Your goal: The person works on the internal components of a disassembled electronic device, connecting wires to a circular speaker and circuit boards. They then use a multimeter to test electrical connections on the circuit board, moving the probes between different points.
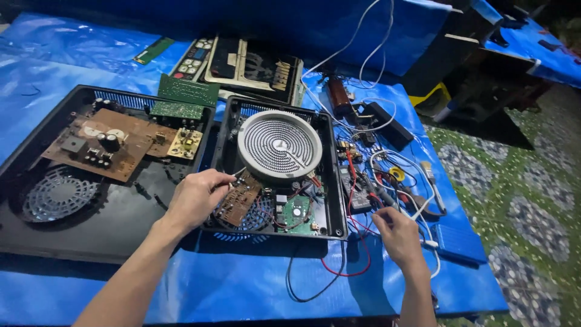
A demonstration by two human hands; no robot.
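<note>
Left hand (196, 197): clenched round the top edge of a brown circuit board (238, 203), pinching it; sat at 7 o'clock of the heater coil.
Right hand (396, 233): fingers curled on red and black probe leads (363, 225); exact grip couldn't be told.
Circuit board location: inside the small open black cooker housing (334, 181), lower left part, tilted, just beside a green round board (296, 213).
Housings counted: 2, the small one at centre and a large black one (121, 212) at 9 o'clock.
Heater coil (279, 145): 1, round, white-rimmed, in the upper half of the small housing.
Loose boards in the large housing: 1 big brown, 1 small yellowish, 2 green at its top edge.
Multimeter (353, 189): 1, just beside the small housing's right wall, at 3 o'clock.
Tabletop (230, 284): covered in blue sheet; bare room at 6 o'clock near the front edge.
Right edge: wires, tools and a brush crowded it, little room.
</note>
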